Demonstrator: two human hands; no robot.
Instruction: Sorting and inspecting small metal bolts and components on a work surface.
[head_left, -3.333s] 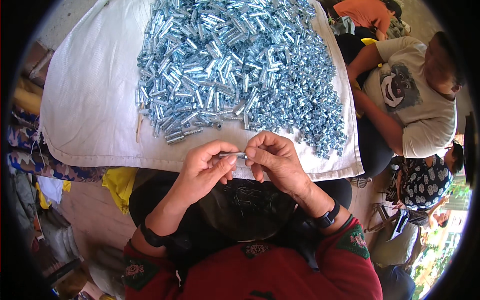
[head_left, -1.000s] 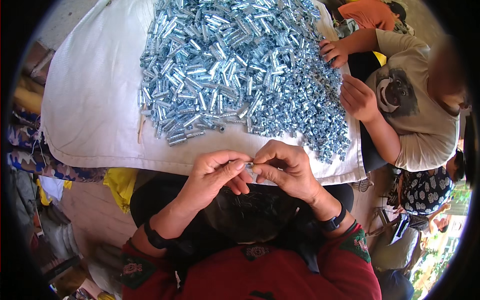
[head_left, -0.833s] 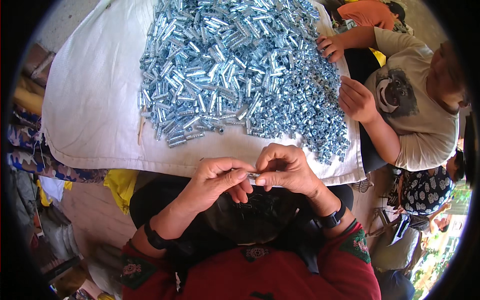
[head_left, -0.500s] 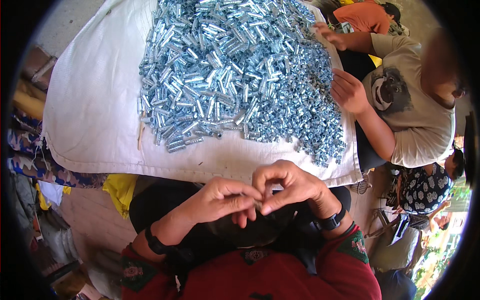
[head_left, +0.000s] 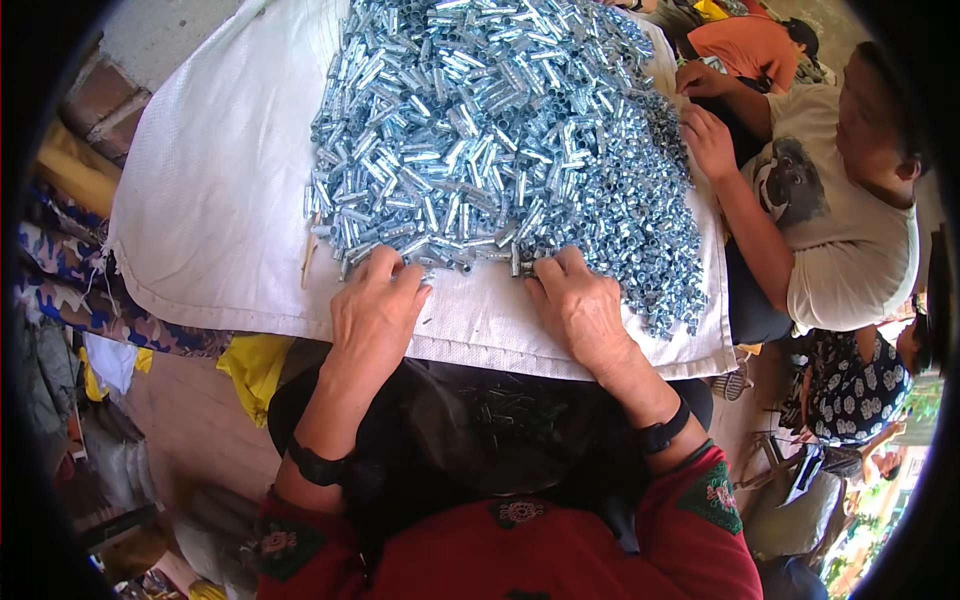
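Note:
A large pile of shiny long metal sleeves (head_left: 440,130) covers the work surface, merging on the right into short metal rings (head_left: 665,240). At the pile's near left edge, my left hand (head_left: 372,305) has its fingers curled down, thumb and forefinger closed around a metal sleeve, partly hidden. Farther right, my right hand (head_left: 580,305) is bent over the edge where sleeves and rings mix. Its fingers are drawn together, their tips hidden, so what they grip is unclear. Between my forearms, a dark basin (head_left: 440,430) in my lap holds several small pieces.
White woven cloth (head_left: 210,200) lies under the pile. A thin stick (head_left: 307,255) rests left of my left hand. At the right side a person (head_left: 840,220) reaches with both hands to the pile's edge. Yellow cloth (head_left: 255,375) hangs below the left front edge.
Both hands were together above my lap, fingers meeting over something small. They have separated and moved forward to the pile's near edge, uncovering the basin. The other person's hands have shifted too.

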